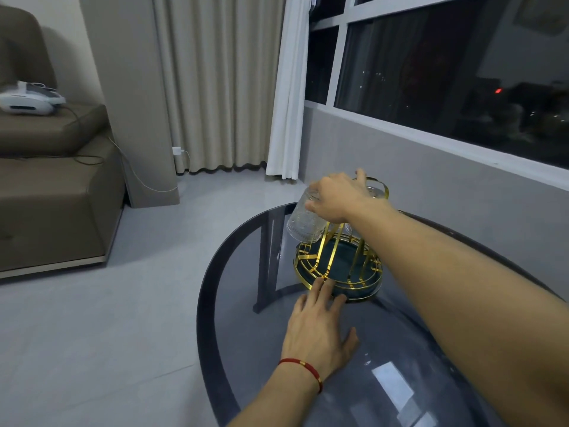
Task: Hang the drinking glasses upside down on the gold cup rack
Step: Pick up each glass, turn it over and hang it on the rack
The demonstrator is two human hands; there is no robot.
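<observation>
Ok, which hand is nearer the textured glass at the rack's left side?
Right. The right hand holds the upturned glass by its base, over the gold rack. The left hand lies flat on the table, fingertips touching the rack's base rim.

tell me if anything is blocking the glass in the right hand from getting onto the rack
Nothing visible blocks it. The right hand holds the glass upside down and tilted at the rack's upper left side. Another glass hangs further right, partly hidden by the forearm. The left hand rests low, at the base.
</observation>
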